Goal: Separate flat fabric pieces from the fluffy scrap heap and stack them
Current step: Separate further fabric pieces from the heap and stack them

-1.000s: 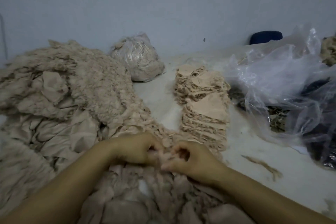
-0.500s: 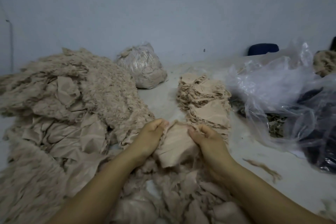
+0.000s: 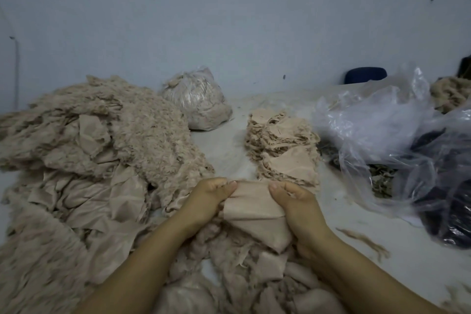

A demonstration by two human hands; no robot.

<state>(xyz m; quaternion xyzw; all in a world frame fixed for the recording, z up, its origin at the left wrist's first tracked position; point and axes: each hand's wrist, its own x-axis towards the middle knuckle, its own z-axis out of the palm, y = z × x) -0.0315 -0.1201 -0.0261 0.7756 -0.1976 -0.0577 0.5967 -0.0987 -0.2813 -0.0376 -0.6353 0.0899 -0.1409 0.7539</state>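
Observation:
A flat beige fabric piece (image 3: 254,214) is stretched between both hands just above the scraps in front of me. My left hand (image 3: 209,199) grips its left edge, thumb on top. My right hand (image 3: 295,201) grips its right edge the same way. Behind the hands stands a stack of flat beige pieces (image 3: 283,143), its near end touching the top of the held piece in the view. The fluffy scrap heap (image 3: 102,150) fills the left side and runs under my forearms.
A tied clear bag of beige fluff (image 3: 198,99) lies against the wall. Crumpled clear plastic bags (image 3: 387,130) with dark contents crowd the right. A dark blue object (image 3: 365,75) sits at the back right. A loose fluff strip (image 3: 364,239) lies on the white surface.
My hands rose out of the scraps with a flat piece, moved toward the stack, and spread it wider between them. The camera tilted up slightly.

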